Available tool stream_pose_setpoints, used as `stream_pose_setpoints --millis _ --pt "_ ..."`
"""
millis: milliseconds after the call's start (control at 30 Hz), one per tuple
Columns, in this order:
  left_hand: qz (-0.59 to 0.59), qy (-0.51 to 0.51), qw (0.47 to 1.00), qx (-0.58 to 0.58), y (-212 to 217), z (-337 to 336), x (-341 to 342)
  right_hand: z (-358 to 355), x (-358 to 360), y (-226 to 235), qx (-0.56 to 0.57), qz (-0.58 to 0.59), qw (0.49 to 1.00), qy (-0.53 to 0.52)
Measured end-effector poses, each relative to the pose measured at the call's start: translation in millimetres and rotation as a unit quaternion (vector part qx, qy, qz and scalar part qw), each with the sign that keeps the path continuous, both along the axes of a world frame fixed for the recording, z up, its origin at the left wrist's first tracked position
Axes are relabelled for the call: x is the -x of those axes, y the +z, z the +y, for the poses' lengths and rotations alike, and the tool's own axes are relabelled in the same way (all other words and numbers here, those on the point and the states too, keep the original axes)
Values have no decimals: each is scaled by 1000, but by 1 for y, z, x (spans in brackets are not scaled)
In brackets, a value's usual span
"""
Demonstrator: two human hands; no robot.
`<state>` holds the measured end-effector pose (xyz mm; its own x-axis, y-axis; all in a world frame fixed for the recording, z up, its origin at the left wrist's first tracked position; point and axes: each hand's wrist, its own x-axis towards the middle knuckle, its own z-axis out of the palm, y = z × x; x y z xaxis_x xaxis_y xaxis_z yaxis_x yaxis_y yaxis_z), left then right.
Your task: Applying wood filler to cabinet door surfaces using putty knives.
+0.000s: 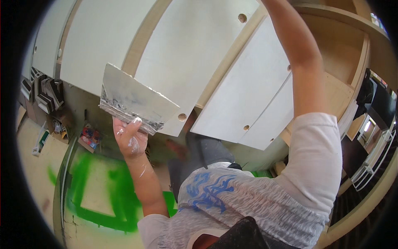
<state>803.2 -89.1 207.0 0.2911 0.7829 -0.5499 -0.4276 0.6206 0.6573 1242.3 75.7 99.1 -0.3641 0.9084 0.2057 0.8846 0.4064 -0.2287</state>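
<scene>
My left hand (132, 139) grips the lower edge of a wide, flat, greyish putty plate (137, 97). My thumb presses near its edge, and white smears cover my fingers and wrist. Dark and whitish residue runs along the plate's lower edge, and a thin white ridge along its upper edge. Behind the plate is a white cabinet door (186, 50) with round holes, one of them just beside the plate's right corner. My right arm (300, 62) reaches up past the top of the picture, so my right hand is out of sight.
Further white doors (244, 87) stand on both sides, parted by bare wooden strips (230, 58). An open wooden cabinet (336, 45) is at the upper right. Stacked frame pieces (47, 93) and a small box (89, 137) lie at the left. Green paint (120, 195) marks the floor.
</scene>
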Motion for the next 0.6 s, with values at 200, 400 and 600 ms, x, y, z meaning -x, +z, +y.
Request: stream_pose_setpoints --millis 200,400,600 --pt "10 17 999 30 -15 -25 9 -45 -7 -17 147 -56 982 -101" --pt "27 -5 997 69 -23 -31 7 -166 -42 -15 106 -75 987 -95" --pt "15 -15 998 56 -19 -19 6 -113 -100 -6 282 79 843 -451"
